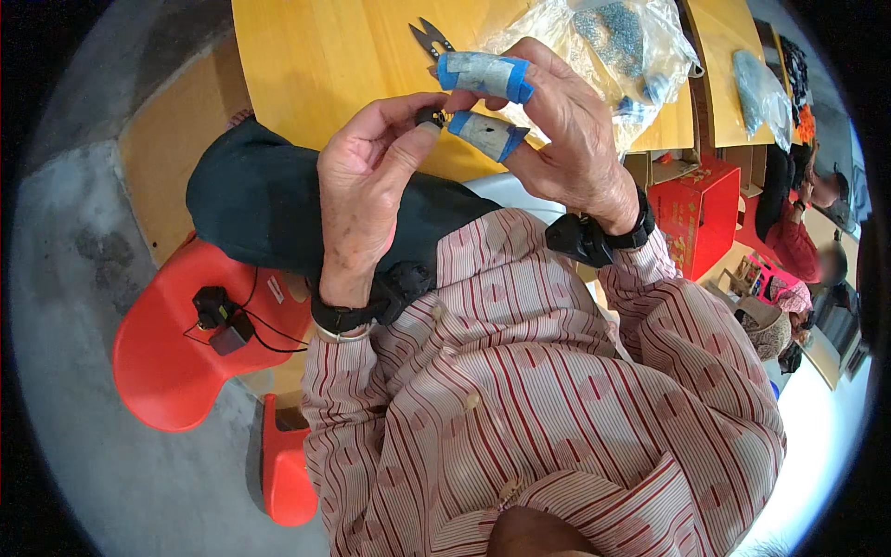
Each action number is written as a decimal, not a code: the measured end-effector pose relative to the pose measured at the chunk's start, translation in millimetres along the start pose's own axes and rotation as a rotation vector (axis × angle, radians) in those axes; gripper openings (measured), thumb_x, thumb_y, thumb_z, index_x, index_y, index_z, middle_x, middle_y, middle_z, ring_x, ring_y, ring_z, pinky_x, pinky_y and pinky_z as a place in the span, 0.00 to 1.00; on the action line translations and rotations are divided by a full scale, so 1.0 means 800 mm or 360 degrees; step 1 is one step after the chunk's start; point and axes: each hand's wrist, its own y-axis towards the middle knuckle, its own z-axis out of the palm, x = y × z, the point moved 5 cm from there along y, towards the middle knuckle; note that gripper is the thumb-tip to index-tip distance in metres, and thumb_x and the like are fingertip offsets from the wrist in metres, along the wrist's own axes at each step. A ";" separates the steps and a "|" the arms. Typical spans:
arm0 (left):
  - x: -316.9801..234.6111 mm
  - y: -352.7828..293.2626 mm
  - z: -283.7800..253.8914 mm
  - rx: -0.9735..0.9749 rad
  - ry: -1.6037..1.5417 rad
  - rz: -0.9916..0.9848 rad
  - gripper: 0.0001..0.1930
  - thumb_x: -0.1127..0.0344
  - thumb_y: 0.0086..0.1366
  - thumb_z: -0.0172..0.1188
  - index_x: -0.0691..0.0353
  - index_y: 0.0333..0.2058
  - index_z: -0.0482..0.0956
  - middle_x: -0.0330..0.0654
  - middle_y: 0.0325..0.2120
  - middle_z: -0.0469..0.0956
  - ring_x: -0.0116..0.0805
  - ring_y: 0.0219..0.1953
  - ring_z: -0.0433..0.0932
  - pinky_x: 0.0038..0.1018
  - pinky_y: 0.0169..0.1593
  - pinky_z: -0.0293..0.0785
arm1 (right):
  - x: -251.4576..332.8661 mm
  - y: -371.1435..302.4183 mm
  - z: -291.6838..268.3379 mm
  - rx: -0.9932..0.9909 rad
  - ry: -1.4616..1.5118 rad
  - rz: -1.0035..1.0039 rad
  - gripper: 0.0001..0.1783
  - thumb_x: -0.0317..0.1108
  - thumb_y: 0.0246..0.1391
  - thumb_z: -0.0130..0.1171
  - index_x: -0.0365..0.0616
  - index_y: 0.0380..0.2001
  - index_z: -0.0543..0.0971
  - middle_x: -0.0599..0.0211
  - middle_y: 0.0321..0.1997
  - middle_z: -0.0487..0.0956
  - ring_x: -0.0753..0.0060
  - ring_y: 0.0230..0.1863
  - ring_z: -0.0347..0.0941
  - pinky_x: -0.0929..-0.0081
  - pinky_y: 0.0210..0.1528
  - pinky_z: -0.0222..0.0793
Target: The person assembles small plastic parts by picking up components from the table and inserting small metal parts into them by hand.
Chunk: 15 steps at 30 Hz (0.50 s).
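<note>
My left hand (364, 181) pinches a small dark piece (430, 117) between thumb and forefinger, above the near edge of the table. Tiny gold-coloured bits (445, 118) show at its right side; their exact kind is too small to tell. From the right, my right hand (571, 130) meets it with closed fingertips. White and blue wrappings cover the right forefinger and thumb, and what those tips grip is hidden. Just beyond the right forefinger, a pair of black thread snips (432, 39) lies on the yellow table (320, 60), blades apart and pointing away.
Clear plastic bags (548, 37) with blue-grey beads (610, 37) lie right of my hands. A red box (696, 213) stands further right; people sit beyond it. Left of me, a red chair (172, 343) holds black devices (223, 320) with cables. Dark cloth (269, 204) covers my lap.
</note>
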 end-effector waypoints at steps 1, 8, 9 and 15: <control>0.000 0.001 0.002 0.0044 0.0002 -0.0011 0.13 0.75 0.60 0.54 0.71 0.44 0.72 0.40 0.37 0.74 0.20 0.35 0.69 0.15 0.41 0.65 | 0.001 -0.001 0.001 0.0029 -0.0057 -0.0058 0.24 0.22 0.36 0.64 0.38 0.42 0.73 0.68 0.31 0.78 0.71 0.29 0.71 0.79 0.29 0.69; 0.003 0.001 0.002 0.0095 -0.0183 -0.0075 0.12 0.76 0.61 0.52 0.71 0.43 0.72 0.41 0.37 0.77 0.19 0.34 0.70 0.15 0.40 0.65 | 0.003 -0.001 0.001 0.0048 -0.0103 -0.0142 0.24 0.23 0.37 0.64 0.37 0.42 0.73 0.66 0.33 0.79 0.69 0.30 0.71 0.77 0.29 0.69; 0.002 0.001 -0.001 0.0091 -0.0182 -0.0070 0.12 0.76 0.61 0.52 0.71 0.43 0.72 0.41 0.37 0.77 0.19 0.34 0.70 0.15 0.40 0.65 | 0.009 0.002 -0.003 -0.0007 -0.0022 -0.0063 0.25 0.22 0.35 0.63 0.39 0.42 0.72 0.65 0.33 0.77 0.64 0.31 0.70 0.73 0.31 0.68; 0.004 -0.002 -0.007 0.0103 -0.0255 -0.0143 0.12 0.74 0.61 0.52 0.71 0.44 0.72 0.39 0.35 0.74 0.20 0.34 0.70 0.16 0.39 0.66 | 0.009 -0.001 -0.011 -0.0061 0.0032 -0.0017 0.24 0.26 0.40 0.64 0.36 0.44 0.72 0.65 0.34 0.79 0.69 0.30 0.71 0.76 0.32 0.68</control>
